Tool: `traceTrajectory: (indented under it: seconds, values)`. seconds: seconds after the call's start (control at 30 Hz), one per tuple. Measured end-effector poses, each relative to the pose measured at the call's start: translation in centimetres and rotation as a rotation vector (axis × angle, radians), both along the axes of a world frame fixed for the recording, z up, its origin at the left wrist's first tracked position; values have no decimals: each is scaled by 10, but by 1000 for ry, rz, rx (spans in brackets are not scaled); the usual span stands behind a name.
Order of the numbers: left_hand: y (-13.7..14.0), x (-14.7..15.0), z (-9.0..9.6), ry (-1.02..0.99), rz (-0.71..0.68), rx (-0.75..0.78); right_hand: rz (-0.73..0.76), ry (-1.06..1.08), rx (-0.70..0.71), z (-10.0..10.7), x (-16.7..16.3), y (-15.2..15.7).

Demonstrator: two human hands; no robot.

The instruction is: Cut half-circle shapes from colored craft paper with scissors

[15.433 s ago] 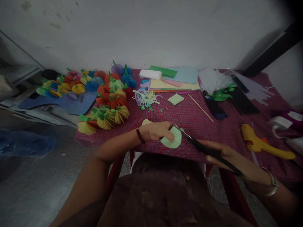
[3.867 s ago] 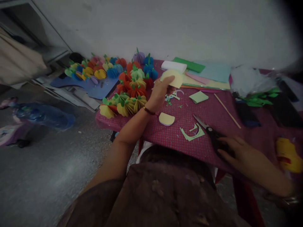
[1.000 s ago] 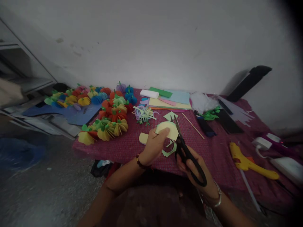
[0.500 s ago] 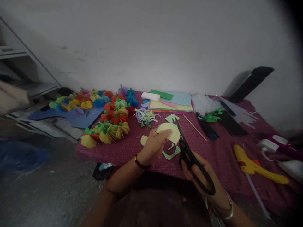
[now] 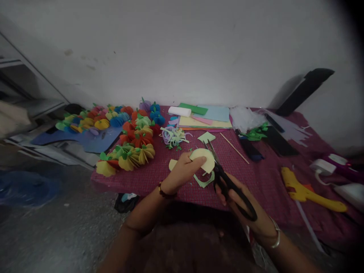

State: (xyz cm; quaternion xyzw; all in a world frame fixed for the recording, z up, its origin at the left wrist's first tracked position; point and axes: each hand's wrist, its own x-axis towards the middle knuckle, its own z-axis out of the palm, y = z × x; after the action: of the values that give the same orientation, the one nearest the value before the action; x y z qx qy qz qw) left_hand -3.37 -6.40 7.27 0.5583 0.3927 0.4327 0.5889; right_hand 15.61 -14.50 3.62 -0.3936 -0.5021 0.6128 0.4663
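Observation:
Pinched between the thumb and fingers of my left hand (image 5: 183,168) is a pale yellow paper circle (image 5: 209,158), roughly round with an uneven edge. My right hand (image 5: 241,201) grips black-handled scissors (image 5: 227,182), their blades parted and pointing away from me along the circle's right edge. Below the circle lie pale green paper offcuts (image 5: 203,181) on the cloth. A pale green square of paper (image 5: 206,137) rests just beyond the blade tips. Another yellow paper piece (image 5: 172,164) is partly hidden behind my left hand.
Folded-paper pumpkins (image 5: 132,157) in many colours crowd the left. Curly paper scraps (image 5: 174,136) and stacked coloured sheets (image 5: 218,123) lie toward the wall. A wooden stick (image 5: 234,148), green paper leaves (image 5: 256,132) and a yellow glue gun (image 5: 308,195) are on the right.
The paper circle has turned slightly in my left hand, and its right edge looks rounder. My right hand and the scissors have shifted a little left and up in view.

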Motion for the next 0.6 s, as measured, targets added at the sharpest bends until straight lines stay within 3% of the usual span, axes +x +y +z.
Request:
traceTrajectory:
  seconds: [0.37, 0.6]
  values:
    - [0, -6, 1, 10, -96, -17, 19, 9, 47, -5, 0, -2]
    - [5, -4, -1, -102, -85, -82, 11, 9, 28, 0, -4, -4]
